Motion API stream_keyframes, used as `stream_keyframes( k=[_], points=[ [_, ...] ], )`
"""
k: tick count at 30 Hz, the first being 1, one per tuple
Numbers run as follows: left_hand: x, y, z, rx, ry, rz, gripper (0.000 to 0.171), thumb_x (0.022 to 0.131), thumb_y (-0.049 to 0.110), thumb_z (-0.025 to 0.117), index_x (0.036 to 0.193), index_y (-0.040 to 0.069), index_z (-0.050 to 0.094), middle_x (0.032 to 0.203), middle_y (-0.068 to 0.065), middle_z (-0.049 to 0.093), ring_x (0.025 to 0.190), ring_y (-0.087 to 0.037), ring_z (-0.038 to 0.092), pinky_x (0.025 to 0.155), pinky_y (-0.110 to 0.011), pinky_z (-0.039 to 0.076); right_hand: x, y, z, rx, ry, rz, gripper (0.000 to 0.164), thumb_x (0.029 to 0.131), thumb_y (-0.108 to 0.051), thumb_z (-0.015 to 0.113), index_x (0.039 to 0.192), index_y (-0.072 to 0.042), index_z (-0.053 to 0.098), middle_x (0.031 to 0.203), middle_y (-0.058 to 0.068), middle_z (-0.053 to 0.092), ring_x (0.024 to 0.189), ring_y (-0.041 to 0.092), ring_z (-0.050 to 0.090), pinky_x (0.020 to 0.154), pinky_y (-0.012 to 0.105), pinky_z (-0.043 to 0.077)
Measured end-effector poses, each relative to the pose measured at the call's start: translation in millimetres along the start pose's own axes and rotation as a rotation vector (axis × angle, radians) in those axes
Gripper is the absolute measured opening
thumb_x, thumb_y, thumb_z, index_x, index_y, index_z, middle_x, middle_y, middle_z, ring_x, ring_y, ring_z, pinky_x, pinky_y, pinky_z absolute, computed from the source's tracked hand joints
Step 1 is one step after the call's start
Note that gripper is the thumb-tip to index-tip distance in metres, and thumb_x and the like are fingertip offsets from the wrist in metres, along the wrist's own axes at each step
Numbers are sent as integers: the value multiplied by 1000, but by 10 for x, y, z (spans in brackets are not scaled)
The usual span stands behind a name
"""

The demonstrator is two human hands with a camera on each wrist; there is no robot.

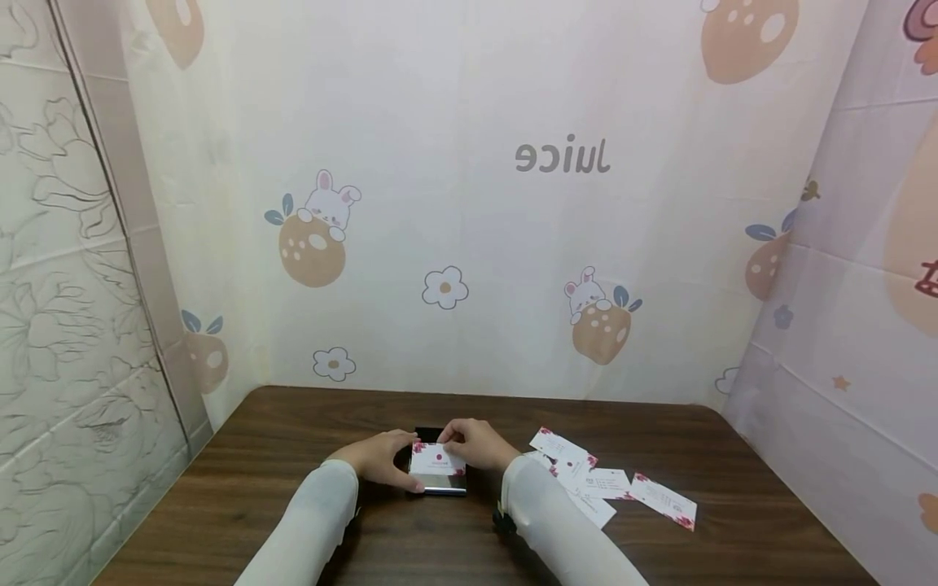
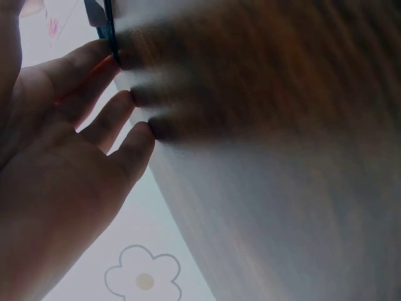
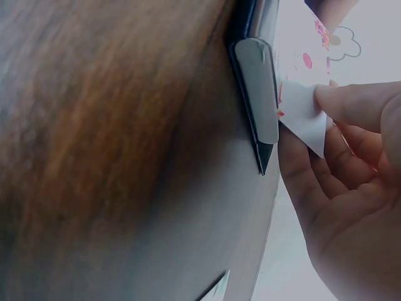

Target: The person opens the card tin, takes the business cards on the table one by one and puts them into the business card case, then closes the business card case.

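A business card case [image 1: 443, 481] with a silver front and a black lid lies open on the table, in front of the person. My left hand [image 1: 377, 459] grips the case at its left side, thumb at the near corner and fingertips by the far edge. A white business card [image 1: 432, 465] with pink flowers is over the silver part of the case. My right hand [image 1: 479, 445] pinches this card at its far right corner. In the right wrist view the card's corner [image 3: 304, 106] bends up between thumb and fingers, beside the case's end [image 3: 257, 91].
Several white cards with pink flowers [image 1: 604, 483] lie in a loose, overlapping spread right of the right forearm. One card [image 1: 664, 500] sits farthest right. The brown wooden table [image 1: 293, 415] ends at a printed curtain [image 1: 469, 203] behind it.
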State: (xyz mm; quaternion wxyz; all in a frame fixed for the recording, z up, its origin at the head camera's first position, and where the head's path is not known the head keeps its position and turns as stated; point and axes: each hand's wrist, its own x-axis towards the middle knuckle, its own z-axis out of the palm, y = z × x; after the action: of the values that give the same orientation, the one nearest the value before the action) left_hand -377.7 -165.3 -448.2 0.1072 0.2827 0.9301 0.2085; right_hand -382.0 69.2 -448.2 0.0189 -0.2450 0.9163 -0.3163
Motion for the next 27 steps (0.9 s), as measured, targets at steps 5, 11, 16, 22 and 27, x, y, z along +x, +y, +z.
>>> stream_keyframes(
  k=[5,11,16,22,27],
  points=[
    [-10,8,21,-7,3,0,90,76,53,83,145,6,50,148,-15,46,136,-34,43,106,-56,39,-45,-8,-16,-18,-25,-24,7,95,-9,67,97,-14,71,87,-8,63,81,9,55,77,31,49],
    [-18,13,43,-10,1,-3,89,77,54,82,146,7,50,150,-16,44,137,-35,42,107,-56,38,-95,-20,-21,-40,-68,-31,7,94,-10,68,92,-16,71,89,-9,64,80,8,55,75,30,49],
    [-59,64,56,-12,9,-3,90,77,53,83,146,6,50,149,-16,45,137,-34,42,107,-55,38,-142,-34,-22,-53,-111,-58,8,93,-10,69,91,-16,72,87,-10,64,76,7,54,73,28,48],
    [-67,66,41,-25,8,6,89,77,50,84,146,5,49,148,-16,46,137,-35,43,107,-55,39,-130,-39,-13,-59,-119,-64,8,93,-8,69,91,-15,72,86,-10,63,74,7,53,70,26,47],
    [-17,10,20,-20,4,11,89,77,51,83,146,6,49,148,-16,46,136,-34,43,107,-55,39,-78,-7,-2,-48,-119,-48,8,93,-9,70,92,-16,73,85,-10,62,74,7,54,71,26,48]
  ],
)
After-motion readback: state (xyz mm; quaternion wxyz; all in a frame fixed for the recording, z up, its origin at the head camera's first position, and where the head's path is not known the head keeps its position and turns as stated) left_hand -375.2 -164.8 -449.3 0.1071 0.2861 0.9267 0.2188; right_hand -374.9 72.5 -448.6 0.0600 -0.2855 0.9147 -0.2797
